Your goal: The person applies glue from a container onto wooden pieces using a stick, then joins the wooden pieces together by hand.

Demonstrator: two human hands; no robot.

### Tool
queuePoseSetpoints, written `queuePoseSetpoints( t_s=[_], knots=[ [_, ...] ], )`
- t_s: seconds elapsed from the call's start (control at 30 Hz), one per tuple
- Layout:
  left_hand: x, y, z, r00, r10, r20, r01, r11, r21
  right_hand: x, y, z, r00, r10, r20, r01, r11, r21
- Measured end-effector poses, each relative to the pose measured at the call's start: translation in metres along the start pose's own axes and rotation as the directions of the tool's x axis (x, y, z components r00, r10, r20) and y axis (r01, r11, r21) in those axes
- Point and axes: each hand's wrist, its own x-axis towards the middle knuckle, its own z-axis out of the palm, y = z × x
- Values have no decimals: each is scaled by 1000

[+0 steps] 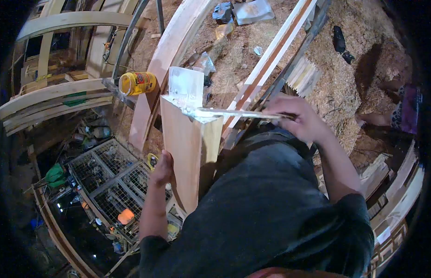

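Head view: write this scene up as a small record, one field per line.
left hand: at the wooden piece's side, grip partly hidden
right hand: holding a thin flat stick
wooden piece: broad face visible, white paste on its end
yellow jar: on its side
translucent container: beside the pasted end
ground: wood shavings
other person: partly visible, right edge

You wear a dark, short-sleeved fabric shirt (266, 204) with paler, greyish patches (289, 160) on its front. Below the shirt's sleeves (349, 222), your forearms (338, 167) are bare.
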Motion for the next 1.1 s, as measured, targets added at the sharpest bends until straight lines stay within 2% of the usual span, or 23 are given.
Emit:
queuePoseSetpoints(
  t_s=[0.07, 0.2, 0.23, 0.33, 0.37, 0.43, 0.47, 0.53, 0.57, 0.63, 0.67, 0.73, 0.77, 0.83, 0.87, 0.9, 1.0, 1.1],
  knots=[
    [-2, -14, -8, 999, 16, 46, -16, 1000, 8, -12, -16, -10, 999, -33, 27, 33, 999, -22],
    [-1, -39, -34, 985, 37, 170, -37, 999, -5, -35, -30, -39, 991, 98, 89, -103, 993, 56],
    [0, -43, -38, 982, 33, 187, -30, 999, -16, -30, -31, -44, 991, 72, 114, -79, 995, 57],
    [4, -48, -43, 981, 1, 194, 7, 999, -41, -12, -22, -39, 990, 125, 64, -126, 992, 3],
    [7, -49, -42, 982, 8, 188, 0, 999, -43, -7, -20, -35, 994, 90, 60, -94, 994, 61],
    [7, -49, -29, 989, 132, 60, -129, 990, -61, -4, -23, -31, 995, 8, 102, -12, 999, 42],
    [1, -30, 9, 968, 245, -59, -249, 966, -63, -5, -25, -30, 992, -30, 124, 25, 999, 36],
    [-6, -16, 28, 933, 329, -144, -342, 937, -74, -10, -35, -33, 991, 15, 136, -24, 997, 70],
    [-10, -14, 22, 946, 305, -113, -316, 944, -96, -16, -37, -36, 989, 37, 143, -50, 995, 87],
    [-18, -22, -15, 976, 217, -28, -218, 976, -14, -22, -43, -44, 986, 45, 164, -62, 993, 99],
    [-22, -38, -56, 989, 147, 19, -148, 984, 94, -24, -43, -47, 990, 55, 130, -72, 988, 135],
    [-29, -42, -73, 993, 116, -37, -100, 947, 305, -29, -36, -50, 994, 79, 69, -92, 974, 205],
    [-38, -22, -64, 978, 167, -129, -102, 910, 401, -33, -29, -52, 993, 119, -16, -114, 976, 188],
    [-61, 29, -32, 891, 379, -252, -152, 770, 620, -26, -25, -55, 945, 284, -164, -213, 911, 353],
    [-72, 65, 2, 808, 527, -262, -184, 649, 738, -23, -23, -58, 900, 373, -224, -251, 865, 434],
    [-78, 85, 21, 711, 658, -249, -181, 513, 839, -16, -19, -62, 902, 353, -247, -233, 882, 409],
    [-79, 85, 31, 703, 611, -364, -84, 579, 811, 2, -17, -74, 921, 321, -222, -250, 922, 297],
    [-63, 79, 46, 707, 590, -391, 42, 517, 855, 22, -21, -80, 942, 315, -115, -299, 944, 138]
  ],
)
